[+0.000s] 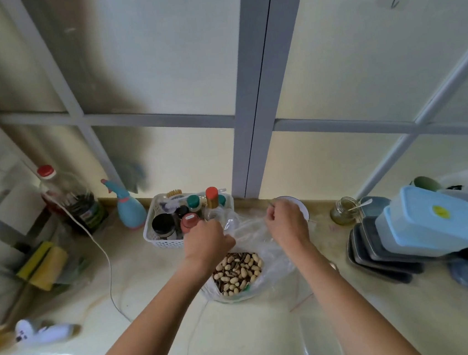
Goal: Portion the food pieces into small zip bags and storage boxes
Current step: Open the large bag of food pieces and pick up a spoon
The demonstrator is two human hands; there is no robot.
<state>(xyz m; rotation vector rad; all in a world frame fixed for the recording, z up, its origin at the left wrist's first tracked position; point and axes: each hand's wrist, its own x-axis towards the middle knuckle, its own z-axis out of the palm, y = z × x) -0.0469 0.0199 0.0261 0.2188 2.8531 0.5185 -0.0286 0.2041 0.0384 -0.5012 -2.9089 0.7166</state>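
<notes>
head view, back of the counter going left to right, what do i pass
dark bottle with red cap → blue spray bottle → white basket of jars → white bowl → glass jar with a spoon → stack of blue-lidded storage boxes

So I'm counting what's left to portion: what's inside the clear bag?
The bag holds peanuts in shells mixed with striped seeds. The left hand and crumpled plastic cover the far part, so the full amount can't be seen.

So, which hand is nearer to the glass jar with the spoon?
The right hand. It is just left of the glass jar in the picture, pinching the plastic bag. The left hand is farther away, by the white basket.
</notes>
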